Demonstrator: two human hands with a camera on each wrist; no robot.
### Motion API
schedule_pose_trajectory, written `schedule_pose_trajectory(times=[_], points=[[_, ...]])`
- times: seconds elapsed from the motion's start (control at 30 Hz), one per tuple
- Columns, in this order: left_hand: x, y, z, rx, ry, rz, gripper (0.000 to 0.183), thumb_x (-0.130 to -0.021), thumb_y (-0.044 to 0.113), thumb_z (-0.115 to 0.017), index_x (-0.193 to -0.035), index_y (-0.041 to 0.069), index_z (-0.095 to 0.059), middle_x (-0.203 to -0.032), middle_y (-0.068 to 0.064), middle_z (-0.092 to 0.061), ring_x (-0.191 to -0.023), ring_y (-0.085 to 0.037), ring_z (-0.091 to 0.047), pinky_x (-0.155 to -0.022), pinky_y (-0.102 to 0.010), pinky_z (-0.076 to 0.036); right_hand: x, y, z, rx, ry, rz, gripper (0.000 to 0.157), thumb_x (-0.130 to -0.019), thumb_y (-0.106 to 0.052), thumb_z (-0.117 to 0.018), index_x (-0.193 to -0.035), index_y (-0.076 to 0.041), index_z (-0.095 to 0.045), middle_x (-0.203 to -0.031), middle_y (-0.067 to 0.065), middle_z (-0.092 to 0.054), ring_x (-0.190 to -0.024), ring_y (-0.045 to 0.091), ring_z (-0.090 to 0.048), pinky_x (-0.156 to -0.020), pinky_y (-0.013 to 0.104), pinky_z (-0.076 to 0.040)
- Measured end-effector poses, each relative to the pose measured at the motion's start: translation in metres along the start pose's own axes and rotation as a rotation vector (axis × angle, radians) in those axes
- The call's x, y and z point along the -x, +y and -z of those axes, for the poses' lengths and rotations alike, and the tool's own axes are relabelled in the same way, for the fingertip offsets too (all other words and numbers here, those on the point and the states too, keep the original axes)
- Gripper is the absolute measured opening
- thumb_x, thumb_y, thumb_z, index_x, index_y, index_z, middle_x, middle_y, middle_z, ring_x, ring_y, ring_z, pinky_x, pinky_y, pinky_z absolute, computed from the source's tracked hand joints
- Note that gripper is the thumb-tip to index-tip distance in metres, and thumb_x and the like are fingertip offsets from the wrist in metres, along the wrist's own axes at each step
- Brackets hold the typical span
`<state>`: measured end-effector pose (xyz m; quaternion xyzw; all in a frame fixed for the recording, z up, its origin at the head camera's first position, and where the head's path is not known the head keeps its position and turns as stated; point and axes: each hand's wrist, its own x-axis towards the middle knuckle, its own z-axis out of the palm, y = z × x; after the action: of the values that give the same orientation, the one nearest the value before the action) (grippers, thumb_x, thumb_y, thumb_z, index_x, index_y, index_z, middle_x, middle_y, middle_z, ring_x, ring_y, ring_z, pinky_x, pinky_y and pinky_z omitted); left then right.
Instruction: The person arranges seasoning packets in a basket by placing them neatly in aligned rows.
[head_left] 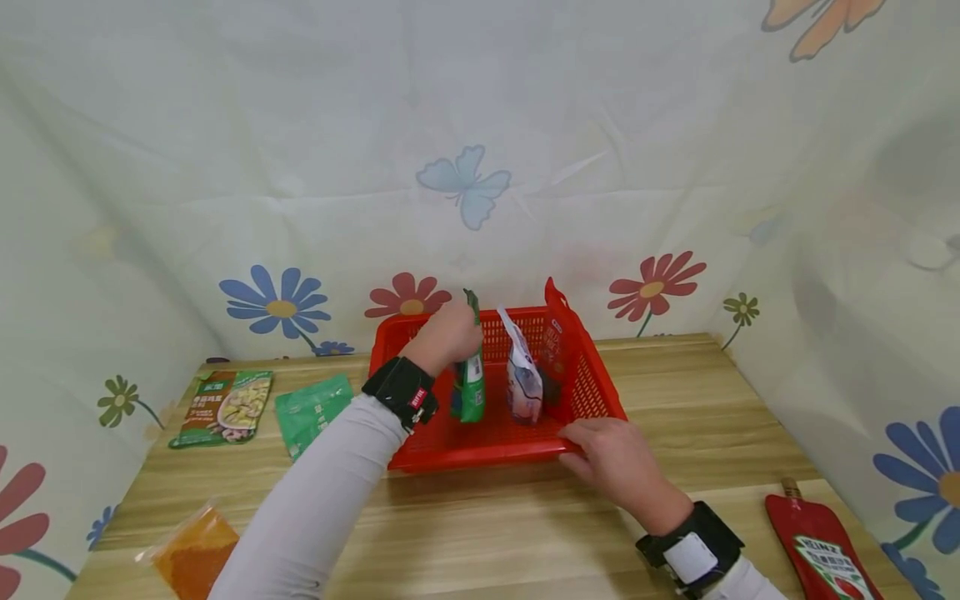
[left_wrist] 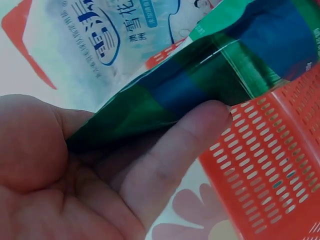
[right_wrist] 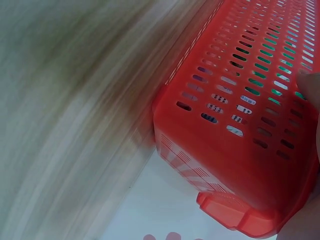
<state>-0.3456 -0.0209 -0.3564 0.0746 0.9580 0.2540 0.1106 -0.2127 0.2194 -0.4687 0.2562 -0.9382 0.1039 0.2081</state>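
— What's nearest us?
— The Heinz ketchup pouch on the right, an orange packet on the left, both lying on the table.
— And the right hand?
— Gripping the near rim of the red basket by the right corner, thumb outside, presumably so it can't slide.
— Now the left hand!
— Over the basket, pinching a green bag near its top! Held that way it hangs upright, which I'd say suits a narrow slot.
— Where's the bag, exactly?
— Inside the basket, below the left hand, beyond the right hand and left of it. Touching the floor? I can't tell.
— And beside it?
— A white-and-blue bag stands just to the right, then what looks like a red packet against the side wall, probably propped there. Farthest back, the flowered cloth.
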Motion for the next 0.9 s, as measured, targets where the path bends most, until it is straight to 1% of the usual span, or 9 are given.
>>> schedule_pose_trajectory(times=[0.17,0.33,0.43,0.5,0.6,0.67,0.77,0.9], points=[[-0.008,0.004,-0.007,0.017,-0.03,0.002,0.019,-0.102,0.017,-0.061,-0.107,-0.001,-0.063,-0.095,-0.014,-0.069,-0.078,-0.025,-0.07,-0.062,-0.029,-0.061,0.001,0.001,0.001,-0.002,0.004,0.0,0.034,-0.073,-0.029,-0.093,-0.101,-0.016,-0.08,-0.094,-0.001,-0.08,-0.085,0.015,-0.076,-0.081,0.04,-0.063],[-0.012,0.007,-0.013,-0.007,-0.039,-0.002,0.021,-0.103,0.021,-0.059,-0.107,0.0,-0.063,-0.092,-0.012,-0.068,-0.076,-0.024,-0.07,-0.059,-0.028,-0.059,0.001,0.0,0.001,-0.002,0.011,0.0,0.033,-0.073,-0.029,-0.093,-0.1,-0.016,-0.079,-0.093,-0.002,-0.08,-0.084,0.014,-0.076,-0.081,0.039,-0.063],[-0.014,0.005,-0.016,-0.029,-0.024,0.001,0.023,-0.104,0.022,-0.058,-0.107,0.0,-0.063,-0.09,-0.012,-0.067,-0.073,-0.024,-0.07,-0.057,-0.027,-0.058,0.001,-0.001,0.001,-0.002,0.02,0.006,0.032,-0.073,-0.03,-0.094,-0.099,-0.018,-0.079,-0.092,-0.003,-0.079,-0.084,0.013,-0.076,-0.081,0.038,-0.063],[-0.014,0.003,-0.018,-0.037,-0.002,0.007,0.023,-0.104,0.023,-0.057,-0.107,0.0,-0.063,-0.089,-0.012,-0.067,-0.072,-0.024,-0.069,-0.056,-0.026,-0.057,0.0,-0.002,-0.001,-0.001,0.023,0.014,0.033,-0.073,-0.03,-0.094,-0.099,-0.018,-0.079,-0.092,-0.003,-0.079,-0.084,0.013,-0.076,-0.081,0.038,-0.063],[-0.014,0.0,-0.022,-0.005,0.031,0.004,0.025,-0.104,0.023,-0.057,-0.11,0.0,-0.064,-0.087,-0.012,-0.067,-0.072,-0.023,-0.069,-0.057,-0.026,-0.057,0.0,-0.003,-0.003,-0.002,0.028,0.02,0.033,-0.073,-0.031,-0.094,-0.099,-0.018,-0.079,-0.093,-0.003,-0.08,-0.085,0.013,-0.076,-0.082,0.039,-0.063],[-0.015,-0.001,-0.025,0.019,0.044,-0.01,0.026,-0.105,0.023,-0.056,-0.111,-0.001,-0.064,-0.087,-0.012,-0.067,-0.072,-0.023,-0.069,-0.058,-0.026,-0.058,0.0,-0.003,-0.004,-0.001,0.034,0.024,0.033,-0.072,-0.031,-0.094,-0.099,-0.018,-0.079,-0.093,-0.003,-0.08,-0.084,0.013,-0.076,-0.082,0.039,-0.063],[-0.015,0.001,-0.03,0.048,0.048,-0.033,0.027,-0.105,0.023,-0.055,-0.112,-0.002,-0.065,-0.085,-0.013,-0.068,-0.07,-0.022,-0.069,-0.058,-0.026,-0.058,0.001,-0.001,-0.004,-0.001,0.048,0.028,0.033,-0.072,-0.03,-0.094,-0.098,-0.019,-0.079,-0.092,-0.003,-0.08,-0.083,0.013,-0.076,-0.08,0.038,-0.063],[-0.014,0.005,-0.036,0.035,0.05,-0.047,0.027,-0.106,0.023,-0.054,-0.106,-0.001,-0.067,-0.08,-0.011,-0.068,-0.065,-0.021,-0.069,-0.056,-0.025,-0.057,0.003,0.0,-0.003,0.007,0.058,0.038,0.032,-0.072,-0.03,-0.094,-0.098,-0.018,-0.079,-0.092,-0.003,-0.08,-0.083,0.013,-0.076,-0.08,0.038,-0.063]])
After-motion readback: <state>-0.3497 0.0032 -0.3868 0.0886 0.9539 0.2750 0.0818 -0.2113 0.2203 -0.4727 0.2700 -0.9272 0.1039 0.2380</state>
